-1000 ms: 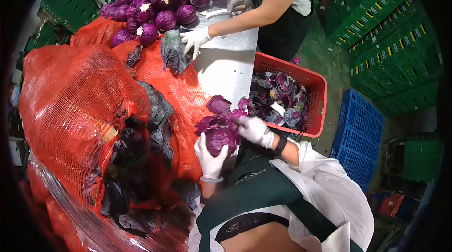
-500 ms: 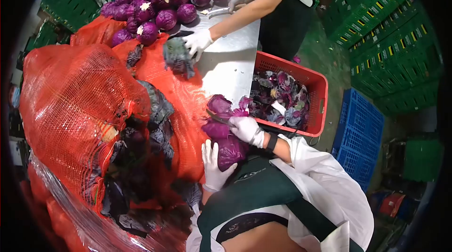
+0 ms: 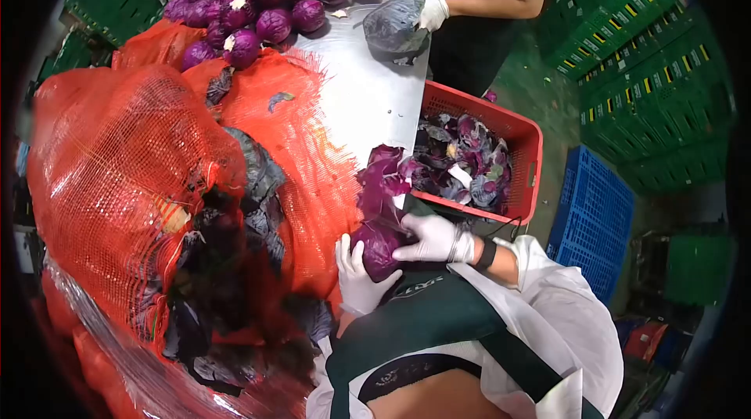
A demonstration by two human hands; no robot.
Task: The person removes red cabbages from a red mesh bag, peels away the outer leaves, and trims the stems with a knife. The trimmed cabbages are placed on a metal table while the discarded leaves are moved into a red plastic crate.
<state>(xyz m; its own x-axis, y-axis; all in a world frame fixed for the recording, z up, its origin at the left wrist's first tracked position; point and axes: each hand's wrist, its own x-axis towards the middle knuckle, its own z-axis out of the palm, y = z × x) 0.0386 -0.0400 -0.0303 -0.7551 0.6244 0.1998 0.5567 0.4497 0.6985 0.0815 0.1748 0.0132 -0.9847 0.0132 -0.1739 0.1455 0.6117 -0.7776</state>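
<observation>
A peeled red cabbage (image 3: 377, 250) sits close to my apron, between my two gloved hands. My left hand (image 3: 358, 278) cups its left and lower side. On its right side rest the fingertips of my right hand (image 3: 432, 240), which also holds a knife; only a short bright bit of the blade (image 3: 399, 201) shows beyond the fingers, and the handle is hidden. Loose purple outer leaves (image 3: 383, 176) lie just beyond the cabbage, by the table edge.
Across the metal table (image 3: 364, 106) a co-worker's gloved hand (image 3: 433, 14) holds an unpeeled cabbage (image 3: 395, 26). Peeled cabbages (image 3: 274, 25) are heaped at the back. A red crate (image 3: 526, 145) of trimmings stands right, a red mesh sack (image 3: 117, 176) left, blue crates (image 3: 592, 223) on the floor.
My right hand has drawn the knife back from the leaves and lowered onto the cabbage. Leaves now lie apart from it. The co-worker has carried a cabbage from the mesh to the right.
</observation>
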